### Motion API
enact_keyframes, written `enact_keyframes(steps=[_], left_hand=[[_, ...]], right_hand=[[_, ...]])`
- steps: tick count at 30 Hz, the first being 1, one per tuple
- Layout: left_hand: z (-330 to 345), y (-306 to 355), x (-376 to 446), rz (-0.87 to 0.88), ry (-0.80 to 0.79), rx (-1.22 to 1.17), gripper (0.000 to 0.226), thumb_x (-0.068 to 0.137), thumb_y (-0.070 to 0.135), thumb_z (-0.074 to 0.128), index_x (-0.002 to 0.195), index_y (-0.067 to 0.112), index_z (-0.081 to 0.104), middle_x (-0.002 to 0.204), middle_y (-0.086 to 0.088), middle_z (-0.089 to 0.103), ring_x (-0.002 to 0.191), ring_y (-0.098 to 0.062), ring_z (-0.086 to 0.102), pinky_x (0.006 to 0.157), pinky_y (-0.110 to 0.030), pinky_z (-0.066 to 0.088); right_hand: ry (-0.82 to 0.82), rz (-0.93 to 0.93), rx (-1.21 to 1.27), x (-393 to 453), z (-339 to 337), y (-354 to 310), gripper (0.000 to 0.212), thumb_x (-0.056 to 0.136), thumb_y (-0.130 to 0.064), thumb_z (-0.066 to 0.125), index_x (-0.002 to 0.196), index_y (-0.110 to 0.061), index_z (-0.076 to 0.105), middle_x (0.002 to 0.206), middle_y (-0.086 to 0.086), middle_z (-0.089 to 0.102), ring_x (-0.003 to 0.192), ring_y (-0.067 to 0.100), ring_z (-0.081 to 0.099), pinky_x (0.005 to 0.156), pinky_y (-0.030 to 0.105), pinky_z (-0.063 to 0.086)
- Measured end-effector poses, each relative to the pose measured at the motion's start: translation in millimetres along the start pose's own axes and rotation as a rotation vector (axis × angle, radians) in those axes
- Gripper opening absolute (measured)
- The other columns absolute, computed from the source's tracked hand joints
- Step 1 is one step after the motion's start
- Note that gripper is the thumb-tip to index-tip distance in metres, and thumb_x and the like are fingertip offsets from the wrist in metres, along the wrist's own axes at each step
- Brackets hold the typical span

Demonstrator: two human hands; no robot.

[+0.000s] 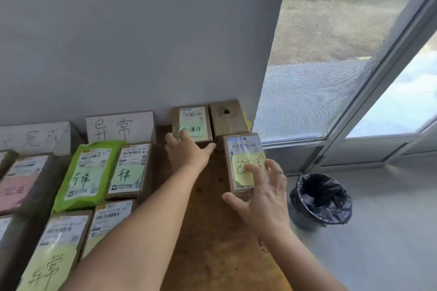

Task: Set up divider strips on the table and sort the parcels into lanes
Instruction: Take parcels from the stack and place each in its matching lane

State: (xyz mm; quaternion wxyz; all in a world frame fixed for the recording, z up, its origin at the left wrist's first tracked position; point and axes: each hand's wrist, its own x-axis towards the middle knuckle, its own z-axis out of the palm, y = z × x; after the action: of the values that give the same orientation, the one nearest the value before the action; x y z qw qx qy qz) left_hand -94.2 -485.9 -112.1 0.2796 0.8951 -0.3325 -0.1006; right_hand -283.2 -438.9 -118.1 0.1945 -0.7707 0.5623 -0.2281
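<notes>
- A brown parcel with a green note [192,124] is found at the far edge of the desk [208,231], against the wall. The left hand [186,151] is laid flat on its near end, with the fingers spread apart and not closed around it.
- A second parcel with a yellow note [243,163] is seen at the right edge of the desk, just in front of a plain brown box [228,117] in the far right corner. The right hand [262,194] is pressed on the yellow note, fingers open, with the thumb at the parcel's near end.
- Three parcels are counted in this right lane, close together.
- In the next lane to the left, four parcels are counted: a green bag [88,175], a box beside it [130,170], and two boxes nearer the front edge [56,250].
- A white sign card [120,127] is stood at the far edge behind that lane. Another card [35,138] is stood further left.
- More parcels are seen at the left edge, one with a pink note [15,190], but they are cut off and cannot be counted.
- No divider strips can be made out clearly; only bare desk is seen between the lanes.
- The sorting looks nearly done. Only the squaring up of the right lane seems to be left.
- A black bin [321,198] is seen on the floor by the window.
</notes>
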Motion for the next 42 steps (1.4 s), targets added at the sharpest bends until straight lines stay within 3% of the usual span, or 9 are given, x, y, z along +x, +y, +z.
enact_keyframes(steps=[5, 14, 23, 28, 34, 42], left_hand=[[8, 6, 10, -0.066, 0.053, -0.034, 0.089, 0.062, 0.06, 0.078, 0.127, 0.013, 0.04, 0.131, -0.014, 0.037, 0.115, -0.031, 0.043, 0.081, -0.039, 0.048], [8, 5, 5, -0.15, 0.034, 0.035, 0.101, 0.061, 0.06, 0.074, 0.135, 0.011, 0.026, 0.137, -0.018, 0.029, 0.119, -0.035, 0.037, 0.09, -0.044, 0.044], [-12, -14, -49, -0.126, -0.013, 0.118, 0.102, 0.061, 0.062, 0.069, 0.136, 0.009, 0.024, 0.134, -0.015, 0.025, 0.113, -0.032, 0.036, 0.091, -0.043, 0.045], [-16, -28, -94, -0.072, -0.052, 0.15, 0.1, 0.063, 0.065, 0.066, 0.134, 0.011, 0.02, 0.133, -0.016, 0.025, 0.116, -0.032, 0.035, 0.094, -0.041, 0.043], [-23, -25, -107, -0.118, -0.067, 0.13, 0.104, 0.068, 0.071, 0.062, 0.139, 0.009, 0.018, 0.146, -0.018, 0.015, 0.133, -0.036, 0.022, 0.103, -0.05, 0.033], [-22, -23, -110, -0.128, 0.022, 0.024, 0.106, 0.064, 0.058, 0.074, 0.139, 0.009, 0.018, 0.135, -0.016, 0.027, 0.118, -0.032, 0.033, 0.096, -0.041, 0.043]], right_hand=[[0.011, -0.026, -0.042, 3, 1, 2, 0.074, 0.062, -0.07, 0.063, 0.126, -0.038, 0.042, 0.14, -0.001, 0.012, 0.129, 0.021, 0.013, 0.11, 0.032, 0.016], [-0.02, -0.007, -0.058, 2, -3, 1, 0.073, 0.066, -0.07, 0.062, 0.128, -0.038, 0.04, 0.141, 0.001, 0.013, 0.129, 0.024, 0.014, 0.111, 0.035, 0.018], [-0.014, 0.003, -0.044, 2, -4, -1, 0.069, 0.069, -0.065, 0.065, 0.127, -0.035, 0.042, 0.142, 0.004, 0.013, 0.128, 0.028, 0.017, 0.109, 0.036, 0.02], [-0.052, 0.047, -0.016, -1, -9, -5, 0.07, 0.071, -0.063, 0.065, 0.13, -0.038, 0.037, 0.144, 0.004, 0.008, 0.131, 0.03, 0.018, 0.11, 0.035, 0.019], [-0.104, 0.097, 0.001, -5, -14, -15, 0.068, 0.074, -0.065, 0.06, 0.131, -0.038, 0.032, 0.145, 0.012, 0.012, 0.132, 0.034, 0.02, 0.109, 0.039, 0.023], [-0.103, 0.092, 0.048, -5, -14, -14, 0.064, 0.077, -0.056, 0.062, 0.13, -0.036, 0.033, 0.146, 0.015, 0.014, 0.129, 0.035, 0.023, 0.107, 0.041, 0.026]])
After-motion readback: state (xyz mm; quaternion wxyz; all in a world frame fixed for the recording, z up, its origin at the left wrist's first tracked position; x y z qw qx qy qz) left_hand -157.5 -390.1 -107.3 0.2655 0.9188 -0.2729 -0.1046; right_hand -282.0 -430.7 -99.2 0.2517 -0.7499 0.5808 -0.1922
